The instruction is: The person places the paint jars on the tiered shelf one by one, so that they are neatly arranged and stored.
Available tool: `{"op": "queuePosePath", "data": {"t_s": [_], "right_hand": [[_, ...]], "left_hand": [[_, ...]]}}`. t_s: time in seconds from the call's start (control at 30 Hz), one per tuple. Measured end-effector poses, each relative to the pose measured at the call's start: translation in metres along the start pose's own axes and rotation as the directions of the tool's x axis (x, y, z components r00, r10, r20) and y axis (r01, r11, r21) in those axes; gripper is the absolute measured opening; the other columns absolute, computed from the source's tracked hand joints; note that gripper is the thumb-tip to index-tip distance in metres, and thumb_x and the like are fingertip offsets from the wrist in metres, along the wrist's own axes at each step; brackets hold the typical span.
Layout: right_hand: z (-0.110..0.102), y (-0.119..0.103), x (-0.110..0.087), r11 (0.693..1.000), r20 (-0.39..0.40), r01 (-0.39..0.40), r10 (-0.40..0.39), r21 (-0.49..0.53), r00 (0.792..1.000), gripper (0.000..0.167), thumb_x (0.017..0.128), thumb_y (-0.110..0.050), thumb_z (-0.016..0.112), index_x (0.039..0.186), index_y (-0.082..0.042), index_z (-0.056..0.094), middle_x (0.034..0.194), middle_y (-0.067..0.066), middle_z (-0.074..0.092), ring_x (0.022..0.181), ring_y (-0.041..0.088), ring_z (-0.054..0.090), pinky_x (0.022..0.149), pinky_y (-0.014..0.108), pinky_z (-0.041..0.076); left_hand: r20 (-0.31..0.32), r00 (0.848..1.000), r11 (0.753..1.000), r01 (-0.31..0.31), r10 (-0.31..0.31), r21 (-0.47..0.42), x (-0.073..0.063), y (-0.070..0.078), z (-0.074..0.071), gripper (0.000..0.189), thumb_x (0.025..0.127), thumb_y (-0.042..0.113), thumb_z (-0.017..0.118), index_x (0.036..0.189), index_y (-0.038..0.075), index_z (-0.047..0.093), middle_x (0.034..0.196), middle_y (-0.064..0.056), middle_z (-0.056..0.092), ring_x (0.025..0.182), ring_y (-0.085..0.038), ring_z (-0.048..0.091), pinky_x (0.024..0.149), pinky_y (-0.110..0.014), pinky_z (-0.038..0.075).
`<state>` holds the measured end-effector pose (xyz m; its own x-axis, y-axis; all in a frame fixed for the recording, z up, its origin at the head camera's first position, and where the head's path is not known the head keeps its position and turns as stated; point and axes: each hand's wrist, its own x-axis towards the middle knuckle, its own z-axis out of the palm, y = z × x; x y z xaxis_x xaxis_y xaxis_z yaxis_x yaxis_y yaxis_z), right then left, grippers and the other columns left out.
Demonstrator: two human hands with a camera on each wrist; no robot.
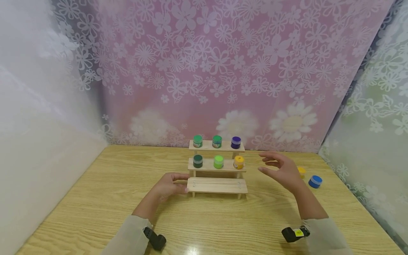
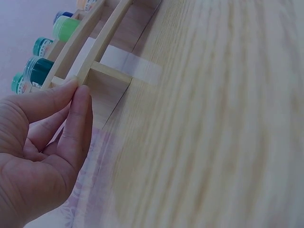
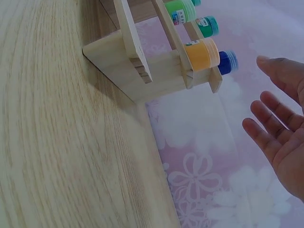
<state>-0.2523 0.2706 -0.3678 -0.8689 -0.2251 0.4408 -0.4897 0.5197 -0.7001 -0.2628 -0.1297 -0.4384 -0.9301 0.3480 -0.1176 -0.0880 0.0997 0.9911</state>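
A three-step wooden rack (image 1: 216, 185) stands on the table. Along its top step are two green paint jars (image 1: 197, 141) and a purple jar (image 1: 236, 142). The middle step carries a dark green jar (image 1: 198, 161), a light green jar (image 1: 218, 162) and an orange-yellow jar (image 1: 238, 162). No jar is on the lowest step. My left hand (image 1: 169, 185) pinches that step's left end between thumb and fingers, clearest in the left wrist view (image 2: 52, 137). To the right of the rack my right hand (image 1: 282, 170) hovers, fingers spread and holding nothing.
On the table at the right, a blue jar (image 1: 315, 181) stands beside a yellow jar (image 1: 301, 172), partly hidden behind my right hand. A pink flowered curtain (image 1: 207, 71) hangs behind the wood-grain table (image 1: 216, 226); pale sheets flank both sides.
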Motion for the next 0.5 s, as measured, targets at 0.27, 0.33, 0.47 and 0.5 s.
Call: {"op": "queuePosePath", "data": {"t_s": [0.27, 0.33, 0.47, 0.5], "right_hand": [[-0.017, 0.004, -0.01, 0.999, -0.015, 0.044, -0.043, 0.024, 0.999, 0.046, 0.087, -0.008, 0.074, 0.131, -0.004, 0.06, 0.136, 0.008, 0.049, 0.115, 0.01, 0.052, 0.089, 0.015, 0.048], [-0.021, 0.005, -0.013, 0.998, -0.028, 0.058, -0.057, 0.021, 0.998, 0.045, 0.087, -0.006, 0.074, 0.13, -0.002, 0.06, 0.136, 0.002, 0.049, 0.115, 0.006, 0.052, 0.089, 0.016, 0.048], [-0.027, 0.01, -0.019, 0.997, -0.053, 0.08, -0.078, 0.021, 0.996, 0.046, 0.086, 0.0, 0.073, 0.129, 0.001, 0.059, 0.135, -0.006, 0.049, 0.114, 0.001, 0.05, 0.089, 0.02, 0.05], [-0.029, 0.011, -0.021, 0.997, -0.057, 0.077, -0.076, 0.017, 0.995, 0.046, 0.086, 0.0, 0.073, 0.129, 0.001, 0.059, 0.134, -0.006, 0.049, 0.114, 0.001, 0.05, 0.089, 0.02, 0.05]], "left_hand": [[-0.008, 1.0, 1.0, 0.004, -0.004, 0.006, 0.0, 0.0, 0.001, 0.054, 0.081, -0.009, 0.072, 0.133, -0.004, 0.057, 0.136, -0.025, 0.052, 0.105, -0.032, 0.065, 0.082, -0.039, 0.056], [-0.008, 1.0, 1.0, 0.004, -0.004, 0.006, 0.0, 0.001, 0.001, 0.054, 0.081, -0.009, 0.072, 0.133, -0.004, 0.057, 0.136, -0.025, 0.052, 0.105, -0.032, 0.066, 0.082, -0.039, 0.056], [-0.01, 1.0, 1.0, 0.008, -0.008, 0.009, -0.001, 0.002, 0.001, 0.054, 0.081, -0.009, 0.072, 0.133, -0.004, 0.057, 0.136, -0.025, 0.052, 0.104, -0.031, 0.066, 0.083, -0.039, 0.056], [-0.01, 1.0, 1.0, 0.009, -0.009, 0.011, -0.001, 0.002, 0.001, 0.054, 0.081, -0.009, 0.072, 0.133, -0.004, 0.057, 0.136, -0.025, 0.052, 0.104, -0.031, 0.066, 0.083, -0.039, 0.056]]}}
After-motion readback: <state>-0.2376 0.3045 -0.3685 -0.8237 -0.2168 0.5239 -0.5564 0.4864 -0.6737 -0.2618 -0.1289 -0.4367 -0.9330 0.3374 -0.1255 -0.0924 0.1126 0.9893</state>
